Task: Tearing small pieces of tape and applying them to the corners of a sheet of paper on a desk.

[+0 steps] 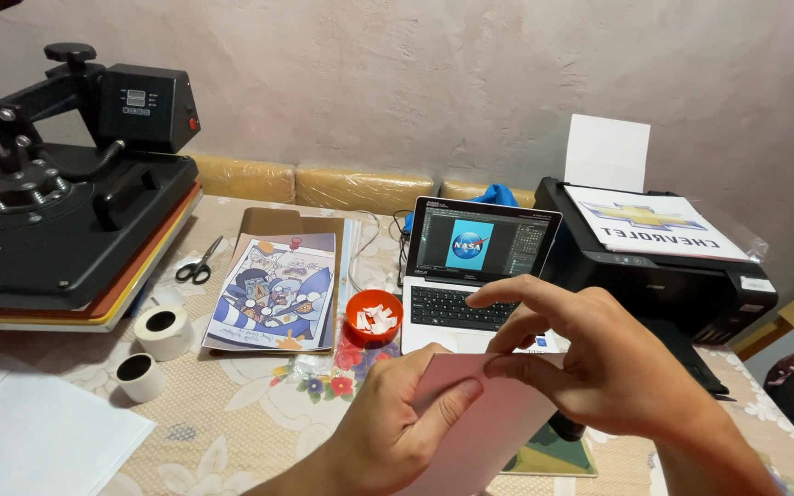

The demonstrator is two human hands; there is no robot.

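Pinching a pale pink sheet of paper (484,427) at its top edge, both hands work low in the view: the left hand (397,418) grips its left edge with thumb across the face, and the right hand (599,367) nips the upper right corner between thumb and fingers. The sheet hangs above the near edge of the floral-cloth counter (232,432). At 9 o'clock a white paper stack (29,441) overhangs the near left corner, with two white tape rolls (153,349) beyond it; bare cloth lies between these and the hands. At 12 o'clock, just past the hands, sit an orange bowl of white scraps (374,317) and an open white laptop (475,266). A cartoon print (277,294) and scissors (198,264) lie at 11 o'clock. Farthest, a black heat press (66,202) fills 10 o'clock and a black printer (663,266) 2 o'clock, near the wall.
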